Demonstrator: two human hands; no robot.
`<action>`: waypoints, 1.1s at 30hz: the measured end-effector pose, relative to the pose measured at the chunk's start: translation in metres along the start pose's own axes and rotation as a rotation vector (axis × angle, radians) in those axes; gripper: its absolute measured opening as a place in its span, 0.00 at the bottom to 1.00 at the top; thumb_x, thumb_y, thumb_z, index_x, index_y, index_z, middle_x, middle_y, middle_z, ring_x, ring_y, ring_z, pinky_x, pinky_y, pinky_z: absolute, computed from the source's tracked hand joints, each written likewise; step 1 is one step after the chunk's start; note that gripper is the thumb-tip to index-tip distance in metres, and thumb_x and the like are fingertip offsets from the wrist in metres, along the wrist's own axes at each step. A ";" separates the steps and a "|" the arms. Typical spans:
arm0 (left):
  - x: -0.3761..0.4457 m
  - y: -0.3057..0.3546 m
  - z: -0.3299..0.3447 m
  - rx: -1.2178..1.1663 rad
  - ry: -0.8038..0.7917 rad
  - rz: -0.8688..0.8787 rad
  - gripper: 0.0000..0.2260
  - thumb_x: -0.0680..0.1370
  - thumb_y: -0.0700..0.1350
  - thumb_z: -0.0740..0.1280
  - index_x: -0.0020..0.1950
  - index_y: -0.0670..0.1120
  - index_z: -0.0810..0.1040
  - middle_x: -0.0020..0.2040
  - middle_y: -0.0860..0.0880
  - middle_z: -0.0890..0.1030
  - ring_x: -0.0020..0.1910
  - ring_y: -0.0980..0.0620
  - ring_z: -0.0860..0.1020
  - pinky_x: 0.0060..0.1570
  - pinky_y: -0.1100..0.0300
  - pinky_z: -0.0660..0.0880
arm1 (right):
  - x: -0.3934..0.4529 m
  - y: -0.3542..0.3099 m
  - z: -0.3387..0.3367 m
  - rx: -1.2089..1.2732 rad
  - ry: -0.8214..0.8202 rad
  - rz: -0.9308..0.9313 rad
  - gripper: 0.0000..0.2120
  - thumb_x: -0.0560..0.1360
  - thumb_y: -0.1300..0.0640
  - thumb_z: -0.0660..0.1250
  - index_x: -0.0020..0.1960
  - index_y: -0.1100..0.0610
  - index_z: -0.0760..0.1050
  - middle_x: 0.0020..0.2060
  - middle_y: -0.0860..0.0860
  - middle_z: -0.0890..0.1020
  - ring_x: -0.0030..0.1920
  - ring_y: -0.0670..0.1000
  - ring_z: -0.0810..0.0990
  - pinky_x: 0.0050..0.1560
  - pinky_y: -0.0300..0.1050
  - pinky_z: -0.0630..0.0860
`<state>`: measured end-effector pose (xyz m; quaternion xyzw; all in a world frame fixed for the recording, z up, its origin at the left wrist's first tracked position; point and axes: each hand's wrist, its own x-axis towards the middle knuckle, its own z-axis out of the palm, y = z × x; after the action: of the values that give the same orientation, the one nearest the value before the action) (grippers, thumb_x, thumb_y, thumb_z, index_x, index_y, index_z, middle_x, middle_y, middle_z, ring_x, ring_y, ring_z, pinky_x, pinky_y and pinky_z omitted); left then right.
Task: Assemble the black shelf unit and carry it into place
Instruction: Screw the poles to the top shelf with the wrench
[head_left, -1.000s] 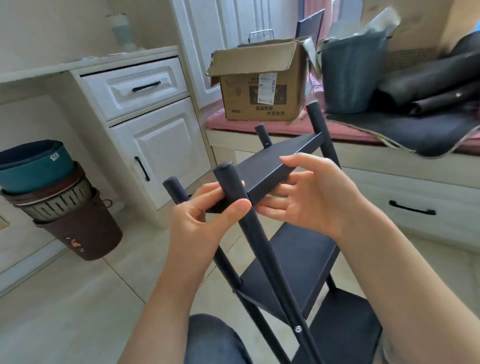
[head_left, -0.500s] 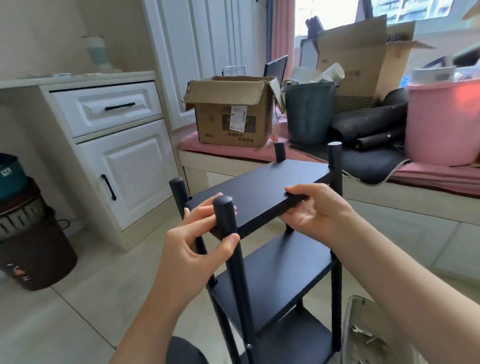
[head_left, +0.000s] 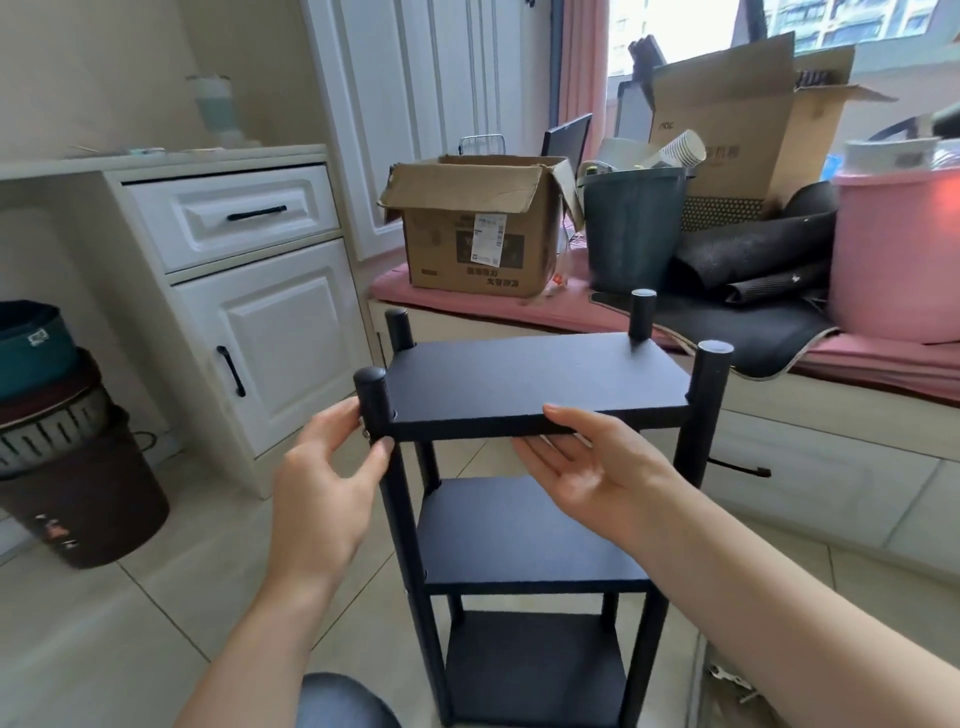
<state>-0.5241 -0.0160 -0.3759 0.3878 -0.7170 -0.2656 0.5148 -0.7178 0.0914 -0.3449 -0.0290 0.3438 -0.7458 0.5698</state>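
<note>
**Black shelf unit upright on the tiles, both hands at the top board**

The black shelf unit (head_left: 524, 525) stands upright on the tiled floor (head_left: 130, 613), right in front of the person, with three boards stacked between four round posts. Its bottom end is cut off by the frame edge, so you can't see the feet.

Containers, biggest first: a pink bin (head_left: 893, 249) sits on the pink window-seat cushion (head_left: 883, 358) at the right, contents not visible. A big open cardboard box (head_left: 753, 135) leans behind, with paper cups (head_left: 680, 148) poking out beside it. A smaller cardboard box (head_left: 478, 228) has its flaps up, inside hidden. The dark green bucket (head_left: 631, 223) is stuffed with stuff that's hard to make out. On the left, a stack of nested baskets (head_left: 57, 436) stands by the white cabinet (head_left: 260, 322), partly cropped.

Grip: the left hand (head_left: 322, 478) pinches the near left post (head_left: 375, 410) just below its cap, thumb and fingers curled narrowly around it. The right hand (head_left: 582, 462) is fairly flat, thumb on the top board (head_left: 535, 384) front edge, straight fingers under it.
</note>
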 end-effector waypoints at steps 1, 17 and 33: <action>0.002 -0.002 0.001 0.014 0.022 -0.001 0.16 0.76 0.37 0.74 0.63 0.48 0.81 0.55 0.58 0.83 0.54 0.74 0.77 0.54 0.81 0.67 | 0.000 0.002 0.000 0.002 0.010 0.002 0.03 0.75 0.68 0.69 0.47 0.64 0.76 0.44 0.61 0.86 0.44 0.57 0.87 0.45 0.51 0.82; 0.025 0.006 0.025 0.154 0.104 -0.205 0.16 0.79 0.38 0.69 0.66 0.45 0.79 0.52 0.50 0.80 0.45 0.56 0.78 0.43 0.77 0.69 | -0.027 -0.014 -0.031 -0.202 -0.062 0.075 0.15 0.80 0.59 0.63 0.62 0.69 0.74 0.53 0.63 0.84 0.51 0.62 0.85 0.44 0.51 0.84; -0.013 0.075 0.127 0.647 -0.442 0.651 0.29 0.77 0.44 0.71 0.77 0.49 0.69 0.76 0.49 0.71 0.78 0.46 0.64 0.79 0.42 0.52 | -0.054 -0.077 -0.064 -1.179 0.125 -0.660 0.04 0.77 0.57 0.69 0.52 0.52 0.80 0.43 0.50 0.86 0.41 0.48 0.85 0.42 0.44 0.84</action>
<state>-0.6632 0.0348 -0.3661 0.2183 -0.9379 0.0688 0.2606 -0.7910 0.1780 -0.3328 -0.3954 0.6985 -0.5686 0.1801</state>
